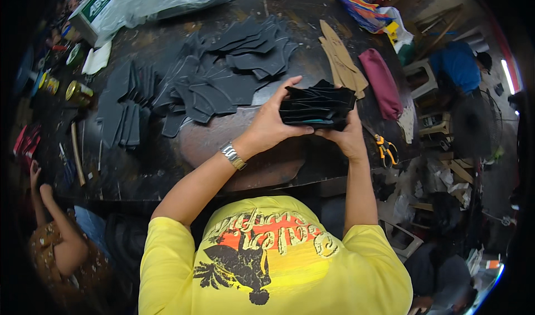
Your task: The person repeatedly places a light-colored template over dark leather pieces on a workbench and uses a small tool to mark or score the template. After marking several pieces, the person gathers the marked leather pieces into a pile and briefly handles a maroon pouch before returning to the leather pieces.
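Both hands hold a stack of black cut pieces (316, 108) above the dark tabletop (167, 164). The left hand (271, 124) pinches its left end, thumb under and fingers over; the right hand (346, 134) cups the right end from below. To square the stack well, even pressure on both ends seems necessary, so no piece slips toward the loose black pieces (223, 81) nearby.

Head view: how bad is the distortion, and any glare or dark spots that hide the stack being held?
Head view: strong fisheye, table edges bow, corners go black. Light is dim; the dark cut pieces blend into the dark tabletop. Glare on the plastic sheet at top. The black stack is in focus in the grip of left hand and right hand, its layers hard to separate.
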`<state>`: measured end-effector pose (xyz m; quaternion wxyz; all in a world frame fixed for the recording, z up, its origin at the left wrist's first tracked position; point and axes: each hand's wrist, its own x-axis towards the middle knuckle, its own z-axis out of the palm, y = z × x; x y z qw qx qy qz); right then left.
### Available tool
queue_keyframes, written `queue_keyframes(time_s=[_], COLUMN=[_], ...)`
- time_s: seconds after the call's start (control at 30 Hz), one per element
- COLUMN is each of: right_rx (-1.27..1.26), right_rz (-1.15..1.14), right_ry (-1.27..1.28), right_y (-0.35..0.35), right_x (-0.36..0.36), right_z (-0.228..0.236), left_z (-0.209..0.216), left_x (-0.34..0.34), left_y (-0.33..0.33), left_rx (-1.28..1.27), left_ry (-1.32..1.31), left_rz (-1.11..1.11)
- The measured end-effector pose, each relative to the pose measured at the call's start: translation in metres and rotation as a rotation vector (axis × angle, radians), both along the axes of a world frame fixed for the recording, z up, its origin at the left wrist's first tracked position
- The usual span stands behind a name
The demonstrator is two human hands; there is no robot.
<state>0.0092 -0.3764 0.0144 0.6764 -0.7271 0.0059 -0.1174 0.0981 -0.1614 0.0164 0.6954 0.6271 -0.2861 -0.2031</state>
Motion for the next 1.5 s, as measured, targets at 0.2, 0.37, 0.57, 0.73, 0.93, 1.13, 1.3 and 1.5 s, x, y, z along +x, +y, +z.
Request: queue_keyframes(time_s=[0.2,0.37,0.57,0.73,0.93,1.13,1.3,1.5], right_rx=[-0.295,-0.146,-0.142,-0.471,-0.474,-0.231,0.214,0.008], right_rz=[0.103,0.142,0.135,0.191,0.182,0.232,0.164,0.071], right_ry=[-0.083,-0.055,-0.105,-0.120,-0.100,0.037,0.311,0.592], right_y=[0.006,0.010,0.025,0.031,0.041,0.051,0.034,-0.039], right_x=[-0.005,-0.005,-0.008,-0.004,0.002,-0.004,0.001,0.051], right_z=[0.011,0.009,0.004,0.006,0.004,0.024,0.038,0.047], left_z=[-0.010,-0.009,0.011,0.013,0.007,0.017,0.019,0.001], left_x=[-0.022,-0.021,-0.033,-0.033,-0.035,-0.035,-0.031,-0.029], left_y=[-0.005,0.000,0.009,0.020,0.028,0.043,0.069,0.101], left_rx=[0.008,0.024,-0.021,0.135,0.205,0.232,0.144,0.173], left_ry=[-0.324,-0.224,-0.522,-0.414,-0.432,-0.405,-0.034,-0.028], left_rz=[0.166,0.134,0.134,0.139,0.175,0.150,0.084,0.145])
